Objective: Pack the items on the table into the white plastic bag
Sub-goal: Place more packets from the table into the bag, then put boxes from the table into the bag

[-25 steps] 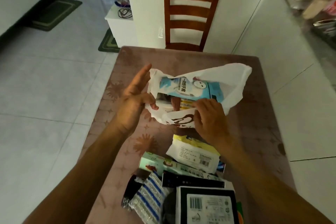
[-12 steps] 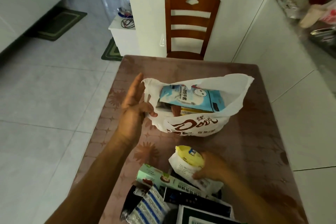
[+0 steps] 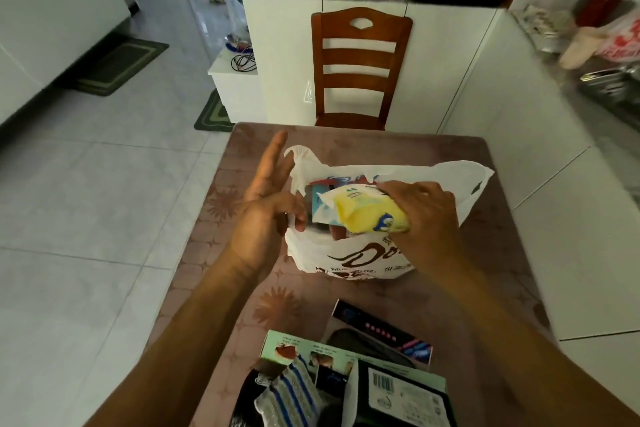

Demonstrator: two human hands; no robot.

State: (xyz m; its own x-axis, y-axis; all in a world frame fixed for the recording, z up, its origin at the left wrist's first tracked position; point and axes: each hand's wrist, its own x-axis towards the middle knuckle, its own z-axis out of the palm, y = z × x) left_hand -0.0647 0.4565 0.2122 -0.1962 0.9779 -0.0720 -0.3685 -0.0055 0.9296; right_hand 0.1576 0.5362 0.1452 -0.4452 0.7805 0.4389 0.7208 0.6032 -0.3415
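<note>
Head view: right hand point(image 3: 420, 218) clamps soft yellow-topped wipes pack point(image 3: 367, 211) over mouth of thin white plastic bag point(image 3: 349, 253) standing mid-table. Left hand point(image 3: 265, 215) pinches bag rim with thumb, other fingers point(image 3: 273, 156) splayed. Pack looks light, squashy, slick; grip across middle. Green box point(image 3: 298, 348), striped cloth point(image 3: 294, 395) wait near table edge.

Dim indoor light; floor point(image 3: 104, 184) glare upper left; foreground shadowed, soft; wide-angle bending at frame edges.
</note>
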